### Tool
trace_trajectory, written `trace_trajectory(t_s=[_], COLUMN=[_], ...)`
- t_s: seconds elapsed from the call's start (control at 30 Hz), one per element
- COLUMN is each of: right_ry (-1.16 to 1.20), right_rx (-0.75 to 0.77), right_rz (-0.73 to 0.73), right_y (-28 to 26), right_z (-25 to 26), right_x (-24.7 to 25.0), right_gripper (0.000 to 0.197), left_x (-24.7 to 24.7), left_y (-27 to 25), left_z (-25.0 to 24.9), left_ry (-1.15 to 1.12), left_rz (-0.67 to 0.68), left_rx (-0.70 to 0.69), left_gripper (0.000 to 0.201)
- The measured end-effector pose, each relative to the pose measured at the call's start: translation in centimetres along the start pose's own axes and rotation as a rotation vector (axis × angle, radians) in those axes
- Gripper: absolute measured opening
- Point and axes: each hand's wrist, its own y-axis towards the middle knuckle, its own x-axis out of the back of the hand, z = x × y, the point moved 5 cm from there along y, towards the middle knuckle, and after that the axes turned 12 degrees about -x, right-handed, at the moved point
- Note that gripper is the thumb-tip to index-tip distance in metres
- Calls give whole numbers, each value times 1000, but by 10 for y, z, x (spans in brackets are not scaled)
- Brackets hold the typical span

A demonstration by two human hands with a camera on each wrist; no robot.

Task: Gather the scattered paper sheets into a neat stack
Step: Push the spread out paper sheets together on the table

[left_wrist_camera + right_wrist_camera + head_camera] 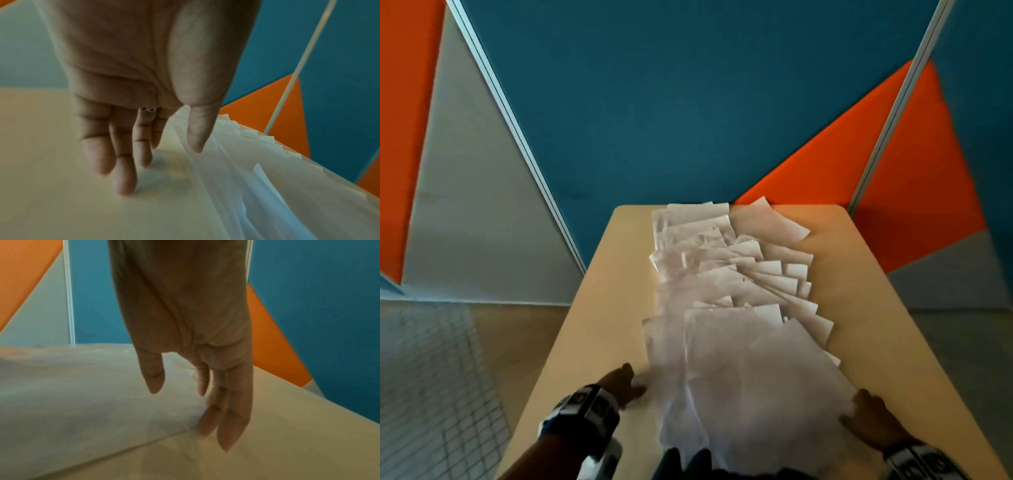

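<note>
Several white paper sheets lie fanned and overlapping in a long heap down the middle of the beige table. My left hand sits at the heap's near left edge, fingers straight and touching the tabletop, thumb beside the curled-up sheet edges. My right hand is at the heap's near right corner, its straight fingers against the edge of the sheets. Neither hand grips anything.
Blue, orange and grey partition panels stand close behind the table's far edge. Bare tabletop flanks the heap on both sides. Floor with a grid mat lies to the left.
</note>
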Motion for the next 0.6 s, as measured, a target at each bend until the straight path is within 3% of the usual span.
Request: trace_trajectory(t_s=[0.13,0.3,0.5,0.6], right_ry=[-49,-1,73,99], right_rx=[-127,-149,-42,56], right_rz=[-8,-19,-64,-65], right_y=[-14,-17,-14,-15], right_z=[0,2,18,28], right_x=[-6,-9,0,-4], right_gripper=[80,93,85,87], left_x=[5,-10,-14,-15], left_y=[13,18,25,21], left_z=[-37,-52,-57,-67], left_ry=[29,101,58,186], left_rz=[-15,-33,-128,-221], left_rx=[0,-39,-91,-172], left_gripper=[65,60,64,75])
